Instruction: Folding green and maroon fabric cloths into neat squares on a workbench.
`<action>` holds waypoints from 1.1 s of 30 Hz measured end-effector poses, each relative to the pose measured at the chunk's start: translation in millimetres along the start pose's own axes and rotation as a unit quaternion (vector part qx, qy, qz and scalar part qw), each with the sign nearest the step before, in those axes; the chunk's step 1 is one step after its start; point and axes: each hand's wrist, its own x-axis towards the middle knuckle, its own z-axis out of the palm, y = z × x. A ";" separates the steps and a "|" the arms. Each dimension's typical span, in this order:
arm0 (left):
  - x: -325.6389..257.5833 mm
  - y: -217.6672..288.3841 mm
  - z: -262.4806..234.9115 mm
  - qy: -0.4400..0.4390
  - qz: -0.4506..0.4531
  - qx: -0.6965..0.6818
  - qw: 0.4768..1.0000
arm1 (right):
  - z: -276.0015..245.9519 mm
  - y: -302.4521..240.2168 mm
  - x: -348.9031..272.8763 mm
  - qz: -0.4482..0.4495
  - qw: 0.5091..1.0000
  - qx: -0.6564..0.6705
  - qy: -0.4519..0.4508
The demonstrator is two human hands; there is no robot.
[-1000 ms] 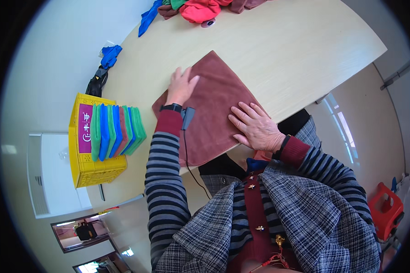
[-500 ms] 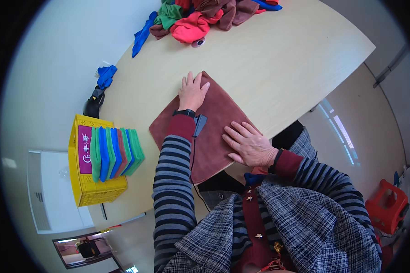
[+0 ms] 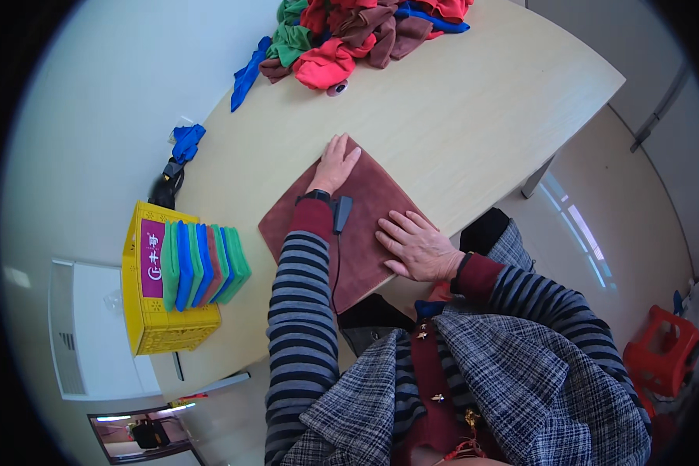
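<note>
A brown cloth (image 3: 365, 203) lies flat on the light wooden table (image 3: 458, 124), its near corner over the table's edge. My left hand (image 3: 334, 165) rests flat on the cloth's far corner, fingers spread. My right hand (image 3: 416, 245) presses flat on the cloth's near right side, fingers apart. Neither hand grips anything. A small dark device hangs at my left wrist with a cable running down the sleeve.
A heap of red, green, brown and blue cloths (image 3: 349, 35) lies at the table's far end. A yellow crate (image 3: 163, 299) with folded green, blue and brown cloths stands on the left. A blue cloth (image 3: 185, 144) lies at the left edge. A red stool (image 3: 664, 349) stands at right.
The view has shifted so the table and cloth heap sit lower in the picture. Both hands stay flat on the brown cloth in about the same places.
</note>
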 end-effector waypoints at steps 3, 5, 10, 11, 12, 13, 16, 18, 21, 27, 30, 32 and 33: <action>-49.3 -2.3 -5.1 -0.005 0.011 -0.047 0.999 | 5.6 -7.6 -7.3 0.016 1.000 -0.005 0.001; -90.8 15.2 -14.2 -0.042 0.013 -0.067 0.997 | 9.0 -7.2 -13.2 0.024 1.000 -0.008 -0.002; -239.1 30.5 -15.8 -0.047 -0.043 -0.020 0.998 | 7.9 -17.5 -7.8 0.039 0.999 -0.028 0.012; -270.1 29.7 -9.7 -0.034 -0.056 0.064 0.996 | 9.4 -21.9 -8.2 0.041 0.999 -0.034 0.010; -299.1 26.3 -1.9 -0.033 -0.065 0.058 0.996 | 11.2 -27.3 -9.4 0.043 0.998 -0.041 0.007; -327.3 21.1 7.1 0.008 -0.071 0.063 0.995 | 12.2 -33.9 -12.6 0.038 0.998 -0.041 0.000; -397.4 2.0 20.9 0.096 -0.096 0.078 0.988 | 23.3 -59.9 -11.9 0.048 0.996 -0.075 0.017; -422.5 -3.5 28.1 0.131 -0.105 0.082 0.982 | 30.9 -72.6 -12.7 0.051 0.995 -0.081 0.018; -431.3 -8.0 23.3 0.139 -0.111 0.073 0.981 | 28.8 -78.6 -8.9 0.073 0.992 -0.099 0.027; -376.9 2.3 4.5 0.168 -0.090 0.021 0.982 | -3.5 -84.7 30.6 0.099 0.984 0.080 -0.127; -341.3 -6.8 21.2 0.194 -0.079 0.035 0.977 | 38.1 -116.1 51.6 0.027 0.998 0.045 -0.021; -323.4 1.8 31.3 0.205 -0.066 0.035 0.976 | 60.5 -113.0 53.4 -0.020 1.000 -0.005 -0.009; -326.6 6.8 35.8 0.183 -0.091 0.061 0.977 | 66.0 -107.9 49.1 -0.019 1.000 -0.005 -0.011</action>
